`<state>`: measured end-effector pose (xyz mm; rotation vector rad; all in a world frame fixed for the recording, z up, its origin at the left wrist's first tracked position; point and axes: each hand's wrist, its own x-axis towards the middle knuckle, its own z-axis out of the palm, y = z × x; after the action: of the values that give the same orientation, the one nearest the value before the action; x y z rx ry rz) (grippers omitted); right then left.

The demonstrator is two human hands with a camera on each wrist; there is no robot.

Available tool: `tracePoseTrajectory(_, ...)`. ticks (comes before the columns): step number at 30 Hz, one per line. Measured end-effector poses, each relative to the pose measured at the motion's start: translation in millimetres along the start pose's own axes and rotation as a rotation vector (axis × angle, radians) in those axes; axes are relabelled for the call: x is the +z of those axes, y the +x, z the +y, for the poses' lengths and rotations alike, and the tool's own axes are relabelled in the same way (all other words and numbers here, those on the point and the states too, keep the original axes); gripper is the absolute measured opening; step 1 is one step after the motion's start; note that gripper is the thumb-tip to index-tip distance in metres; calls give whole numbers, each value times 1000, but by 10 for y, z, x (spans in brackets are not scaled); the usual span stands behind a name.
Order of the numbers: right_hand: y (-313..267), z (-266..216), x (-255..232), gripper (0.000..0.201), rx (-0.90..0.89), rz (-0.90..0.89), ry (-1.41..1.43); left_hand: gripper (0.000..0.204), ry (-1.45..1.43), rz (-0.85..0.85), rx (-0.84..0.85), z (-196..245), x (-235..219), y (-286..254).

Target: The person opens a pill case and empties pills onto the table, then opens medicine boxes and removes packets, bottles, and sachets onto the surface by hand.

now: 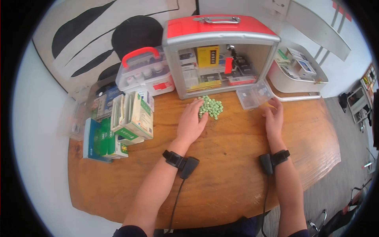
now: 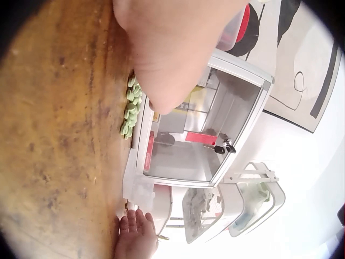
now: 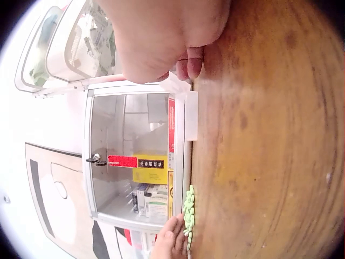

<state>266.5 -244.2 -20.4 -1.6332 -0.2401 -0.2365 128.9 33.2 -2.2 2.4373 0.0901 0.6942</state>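
Observation:
A pile of small green tablets lies on the wooden table before the red-topped case. My left hand rests at the pile's left side, fingers spread and thumb against its near edge. Right of the pile, a small clear plastic box stands with its lid raised. My right hand is at the lid's right edge, fingers loosely bent; whether they touch it is unclear. In the left wrist view the right hand shows extended fingers beside the clear plastic. The right wrist view shows the tablets next to the left fingers.
The case with its glass front stands behind the tablets. A clear box with a red handle and medicine cartons stand to the left. At the back right is a white bin of packets.

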Motion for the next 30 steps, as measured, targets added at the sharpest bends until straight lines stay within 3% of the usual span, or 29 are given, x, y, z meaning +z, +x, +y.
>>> tracePoseTrajectory(8,-12,-2,-52,41,73,3,15,22,-337,209,-65,-26,-106,-171)
tracePoseTrajectory(12,2,60,-84,38,87,38,64,23,-341,212,-63,275,-519,-576)
tracePoseTrajectory(14,29,116,-103,37,83,25,80,31,22,207,127,521,-999,-679)
tracePoseTrajectory(16,-4,37,-91,37,86,8,99,36,342,387,229,512,-1375,-701)
tracePoseTrajectory(18,-18,39,-91,36,90,-11,80,37,490,512,87,478,-1636,-646)
tracePoseTrajectory(21,-12,103,-89,36,72,-65,65,42,595,486,-38,278,-1744,-543)
tracePoseTrajectory(22,-8,101,-101,36,58,-96,64,47,601,353,-69,203,-1781,-550)
tracePoseTrajectory(25,-42,32,-98,37,66,-110,44,44,610,316,-101,151,-1732,-521)
tracePoseTrajectory(30,-66,-6,-82,38,50,-100,68,31,459,423,-53,215,-1750,-520)
